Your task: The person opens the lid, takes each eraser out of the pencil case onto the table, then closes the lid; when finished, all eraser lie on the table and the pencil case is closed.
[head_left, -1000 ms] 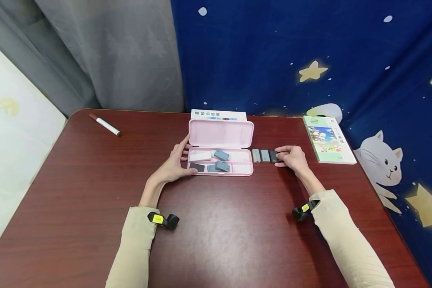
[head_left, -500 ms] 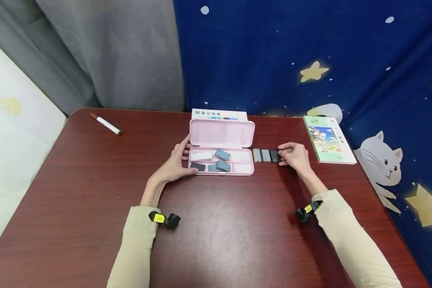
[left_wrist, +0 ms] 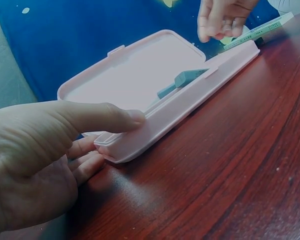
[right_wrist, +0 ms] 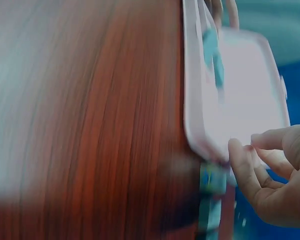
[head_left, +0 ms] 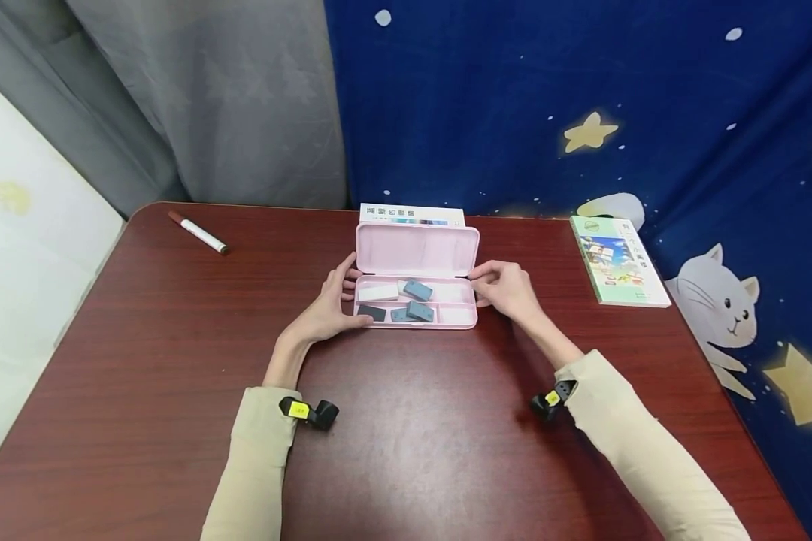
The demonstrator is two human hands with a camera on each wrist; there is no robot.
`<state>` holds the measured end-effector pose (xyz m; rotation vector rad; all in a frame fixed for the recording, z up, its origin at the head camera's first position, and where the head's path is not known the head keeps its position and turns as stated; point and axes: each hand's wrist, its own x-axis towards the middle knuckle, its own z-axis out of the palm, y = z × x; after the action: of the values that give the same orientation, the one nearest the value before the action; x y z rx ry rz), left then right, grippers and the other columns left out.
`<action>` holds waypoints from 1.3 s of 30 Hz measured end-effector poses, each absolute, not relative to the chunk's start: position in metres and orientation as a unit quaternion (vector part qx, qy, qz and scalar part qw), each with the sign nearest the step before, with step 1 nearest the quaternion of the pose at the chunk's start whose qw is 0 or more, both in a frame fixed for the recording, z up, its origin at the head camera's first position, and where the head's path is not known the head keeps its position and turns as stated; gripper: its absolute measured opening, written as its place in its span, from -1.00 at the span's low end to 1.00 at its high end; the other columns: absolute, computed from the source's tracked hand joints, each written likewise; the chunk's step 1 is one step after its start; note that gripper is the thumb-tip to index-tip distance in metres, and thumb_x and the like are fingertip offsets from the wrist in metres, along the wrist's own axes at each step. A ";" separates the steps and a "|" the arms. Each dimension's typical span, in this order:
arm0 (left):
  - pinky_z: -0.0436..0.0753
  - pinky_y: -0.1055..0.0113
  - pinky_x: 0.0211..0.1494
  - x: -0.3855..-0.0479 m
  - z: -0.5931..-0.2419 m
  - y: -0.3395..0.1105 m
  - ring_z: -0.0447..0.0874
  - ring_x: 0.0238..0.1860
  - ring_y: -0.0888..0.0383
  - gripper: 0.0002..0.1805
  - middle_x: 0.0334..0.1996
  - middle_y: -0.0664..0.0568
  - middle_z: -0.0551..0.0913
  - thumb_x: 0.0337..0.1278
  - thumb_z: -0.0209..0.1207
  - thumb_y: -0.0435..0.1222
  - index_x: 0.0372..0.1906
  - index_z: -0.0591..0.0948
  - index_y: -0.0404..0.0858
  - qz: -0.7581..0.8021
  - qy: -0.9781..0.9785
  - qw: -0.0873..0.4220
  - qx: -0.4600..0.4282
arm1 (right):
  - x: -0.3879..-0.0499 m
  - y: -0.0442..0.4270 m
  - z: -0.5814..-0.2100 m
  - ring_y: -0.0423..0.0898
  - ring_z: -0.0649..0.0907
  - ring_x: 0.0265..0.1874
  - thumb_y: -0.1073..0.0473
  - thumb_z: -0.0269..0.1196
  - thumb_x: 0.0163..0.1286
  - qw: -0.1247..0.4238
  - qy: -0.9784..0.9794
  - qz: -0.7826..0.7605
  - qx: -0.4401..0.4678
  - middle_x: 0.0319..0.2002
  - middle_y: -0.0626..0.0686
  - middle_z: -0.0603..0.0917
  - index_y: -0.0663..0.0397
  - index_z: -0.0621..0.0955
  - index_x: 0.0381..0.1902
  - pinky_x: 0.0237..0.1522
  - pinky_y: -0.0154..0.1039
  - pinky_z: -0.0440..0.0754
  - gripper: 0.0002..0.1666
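A pink pencil case (head_left: 456,317) lies with its lid raised. Inside are a white block (head_left: 377,293), a dark block (head_left: 372,312) and several blue-grey, eraser-like blocks (head_left: 419,311). My left hand (head_left: 323,309) grips the case's left end, its thumb (left_wrist: 125,119) on the front rim and its fingers around the end. At the right end hovers my right hand (head_left: 507,289), thumb and fingertips close together with nothing visible between them. The row of small blocks (right_wrist: 212,178) beside the case is hidden beneath it in the head view, but shows blurred in the right wrist view.
Behind the raised lid lies a white book (head_left: 411,215). A green-and-white book (head_left: 619,263) is at the table's right edge. A white marker with a red-brown cap (head_left: 199,235) lies at the back left. Curtains hang behind the table (head_left: 406,421).
My right hand has moved left from the dark block at the row's right end to the case's right end, covering the row. My left hand stays on the case.
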<state>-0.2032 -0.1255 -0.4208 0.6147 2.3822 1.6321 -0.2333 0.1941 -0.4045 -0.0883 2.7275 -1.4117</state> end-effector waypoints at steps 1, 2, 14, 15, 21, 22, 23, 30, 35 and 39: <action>0.29 -0.10 0.28 -0.206 -0.425 -0.126 0.14 0.24 -0.28 0.20 0.26 -0.39 0.12 -0.12 0.40 -0.51 0.51 -0.19 -0.36 0.550 0.803 0.093 0.208 | -0.233 0.186 -0.403 0.05 0.73 -0.55 0.37 0.26 0.26 0.040 0.889 -0.455 -0.036 -0.39 0.28 0.71 0.30 0.68 -0.18 -0.41 -0.07 0.70 -0.83; 0.29 -0.09 0.28 -0.208 -0.431 -0.127 0.14 0.24 -0.26 0.21 0.27 -0.37 0.12 -0.12 0.41 -0.51 0.52 -0.19 -0.33 0.549 0.804 0.090 0.209 | -0.233 0.180 -0.403 0.07 0.73 -0.54 0.37 0.27 0.26 0.045 0.890 -0.451 -0.044 -0.39 0.27 0.71 0.29 0.68 -0.18 -0.40 -0.08 0.70 -0.83; 0.34 0.03 0.26 -0.222 -0.459 -0.132 0.18 0.22 -0.08 0.26 0.25 -0.18 0.16 -0.14 0.47 -0.38 0.55 -0.18 -0.13 0.540 0.808 0.079 0.221 | -0.243 0.141 -0.406 -0.07 0.73 -0.46 0.34 0.29 0.24 0.060 0.908 -0.404 -0.092 -0.42 0.11 0.73 0.22 0.73 -0.23 -0.40 -0.32 0.66 -0.85; 0.34 0.03 0.26 -0.222 -0.459 -0.132 0.18 0.22 -0.07 0.26 0.25 -0.18 0.16 -0.14 0.47 -0.38 0.55 -0.17 -0.13 0.540 0.809 0.080 0.219 | -0.244 0.139 -0.406 -0.09 0.71 -0.45 0.33 0.29 0.23 0.055 0.911 -0.397 -0.097 -0.42 0.09 0.73 0.21 0.74 -0.25 -0.39 -0.34 0.64 -0.85; 0.32 -0.02 0.27 -0.218 -0.451 -0.130 0.17 0.23 -0.14 0.25 0.27 -0.25 0.15 -0.12 0.45 -0.44 0.54 -0.19 -0.19 0.540 0.811 0.082 0.212 | -0.251 0.128 -0.407 -0.12 0.63 -0.42 0.32 0.35 0.18 0.045 0.918 -0.375 -0.118 -0.44 0.06 0.73 0.20 0.76 -0.29 -0.34 -0.33 0.51 -0.87; 0.31 -0.05 0.27 -0.215 -0.446 -0.130 0.16 0.23 -0.17 0.24 0.27 -0.28 0.14 -0.12 0.44 -0.45 0.54 -0.19 -0.23 0.541 0.810 0.083 0.211 | -0.252 0.126 -0.408 -0.13 0.63 -0.42 0.32 0.35 0.18 0.049 0.919 -0.371 -0.121 -0.44 0.06 0.73 0.21 0.76 -0.29 -0.33 -0.34 0.52 -0.87; 0.30 -0.07 0.27 -0.213 -0.442 -0.129 0.16 0.23 -0.20 0.22 0.27 -0.31 0.14 -0.12 0.43 -0.47 0.53 -0.19 -0.26 0.543 0.808 0.084 0.211 | -0.252 0.124 -0.409 -0.13 0.63 -0.42 0.32 0.36 0.18 0.054 0.920 -0.367 -0.123 -0.44 0.06 0.73 0.22 0.75 -0.28 -0.32 -0.34 0.52 -0.87; 0.29 -0.09 0.28 -0.202 -0.420 -0.126 0.15 0.23 -0.27 0.18 0.25 -0.40 0.12 -0.10 0.40 -0.51 0.51 -0.18 -0.38 0.546 0.805 0.096 0.210 | -0.249 0.115 -0.412 -0.12 0.66 -0.40 0.32 0.37 0.19 0.064 0.930 -0.339 -0.127 -0.43 0.07 0.72 0.27 0.73 -0.26 -0.29 -0.31 0.56 -0.85; 0.29 -0.10 0.28 -0.203 -0.419 -0.126 0.14 0.23 -0.27 0.18 0.26 -0.40 0.12 -0.11 0.40 -0.52 0.51 -0.18 -0.38 0.549 0.804 0.095 0.209 | -0.249 0.114 -0.410 -0.11 0.66 -0.38 0.32 0.37 0.18 0.064 0.931 -0.340 -0.119 -0.42 0.07 0.72 0.25 0.73 -0.27 -0.26 -0.29 0.57 -0.85; 0.29 -0.10 0.27 -0.204 -0.420 -0.126 0.14 0.23 -0.28 0.18 0.25 -0.40 0.13 -0.11 0.40 -0.52 0.51 -0.17 -0.38 0.550 0.802 0.094 0.214 | -0.250 0.116 -0.410 -0.12 0.63 -0.40 0.31 0.38 0.17 0.073 0.926 -0.355 -0.107 -0.44 0.06 0.71 0.24 0.73 -0.28 -0.30 -0.33 0.53 -0.85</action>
<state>-0.2041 -0.1263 -0.4203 0.6342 2.3782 1.6316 -0.2500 0.1160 -0.4097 -0.3200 2.7820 -1.0650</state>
